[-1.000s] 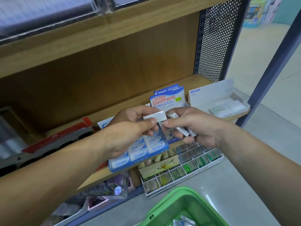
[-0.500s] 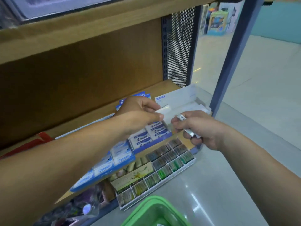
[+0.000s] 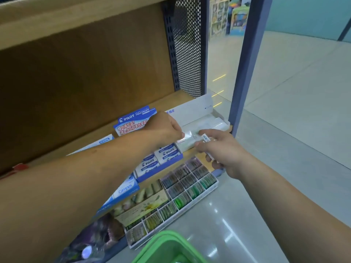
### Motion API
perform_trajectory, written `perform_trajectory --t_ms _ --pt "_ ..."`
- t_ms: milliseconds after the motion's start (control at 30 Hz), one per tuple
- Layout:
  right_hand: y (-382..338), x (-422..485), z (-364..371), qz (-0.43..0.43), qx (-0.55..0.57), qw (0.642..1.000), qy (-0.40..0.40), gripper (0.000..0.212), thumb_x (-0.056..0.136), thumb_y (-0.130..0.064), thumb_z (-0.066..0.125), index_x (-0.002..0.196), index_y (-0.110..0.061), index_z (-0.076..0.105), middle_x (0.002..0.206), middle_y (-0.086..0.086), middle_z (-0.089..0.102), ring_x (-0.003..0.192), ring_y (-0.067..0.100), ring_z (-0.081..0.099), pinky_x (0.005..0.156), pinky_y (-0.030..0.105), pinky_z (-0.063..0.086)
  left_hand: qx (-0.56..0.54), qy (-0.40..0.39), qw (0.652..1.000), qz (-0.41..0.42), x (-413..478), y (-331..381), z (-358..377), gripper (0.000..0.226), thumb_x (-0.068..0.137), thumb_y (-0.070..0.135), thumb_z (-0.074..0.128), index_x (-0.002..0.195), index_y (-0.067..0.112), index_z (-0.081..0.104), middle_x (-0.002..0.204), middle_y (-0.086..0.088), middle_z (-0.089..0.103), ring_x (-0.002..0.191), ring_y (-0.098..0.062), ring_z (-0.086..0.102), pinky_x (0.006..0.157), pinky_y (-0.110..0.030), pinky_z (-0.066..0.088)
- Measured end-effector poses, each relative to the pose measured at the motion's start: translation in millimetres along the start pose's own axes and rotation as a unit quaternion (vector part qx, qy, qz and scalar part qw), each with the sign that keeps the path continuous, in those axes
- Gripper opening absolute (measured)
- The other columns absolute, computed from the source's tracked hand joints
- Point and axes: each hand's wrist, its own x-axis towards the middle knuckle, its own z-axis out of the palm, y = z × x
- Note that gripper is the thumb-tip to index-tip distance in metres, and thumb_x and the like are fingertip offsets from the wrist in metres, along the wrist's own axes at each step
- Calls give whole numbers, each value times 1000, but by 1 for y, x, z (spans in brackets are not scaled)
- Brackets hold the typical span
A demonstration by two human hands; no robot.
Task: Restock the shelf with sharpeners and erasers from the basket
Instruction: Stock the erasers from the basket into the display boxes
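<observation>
My left hand [image 3: 167,128] pinches a white wrapped eraser [image 3: 187,134] by its end, low over the front of the white display box [image 3: 199,108] at the right end of the wooden shelf [image 3: 171,100]. My right hand [image 3: 220,150] is just to the right of it and grips more white wrapped erasers [image 3: 206,138], one showing a barcode. The white box holds a row of similar white erasers [image 3: 207,120]. The green basket [image 3: 167,245] shows its rim at the bottom edge.
A blue Pilot foam eraser box [image 3: 161,158] and a Campus eraser box [image 3: 125,188] sit left of the white box. A divided tray of coloured items [image 3: 182,190] lies on the lower level. A dark shelf post [image 3: 245,63] stands right of the white box.
Both hands moved right along the shelf, from in front of the Pilot box to the white box. My left hand lowered its eraser toward the box front.
</observation>
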Motion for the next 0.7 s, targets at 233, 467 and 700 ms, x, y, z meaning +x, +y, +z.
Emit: perform_trajectory --t_ms 233,467,700 --pt "-12 2 -4 17 32 998 -59 31 90 -3 69 115 -22 68 79 2 65 58 16 52 45 25 34 68 -35 997 5 -3 -2 8 16 94 36 72 96 23 81 96 5 77 89 -17 68 82 -30 59" --pt "-31 -18 0 -39 -83 984 -151 49 84 10 66 121 -22 65 111 8 69 62 15 61 47 26 41 -125 -11 991 43 -45 4 -19 25 101 43 60 98 23 75 87 2 75 69 -10 66 60 -24 52" --pt "-52 -37 46 -105 -153 955 -232 37 81 6 77 113 -13 71 81 6 72 57 20 64 53 29 52 -308 -33 951 -15 -92 -41 -60 22 90 13 78 111 11 71 71 -4 70 61 -12 63 56 -20 51"
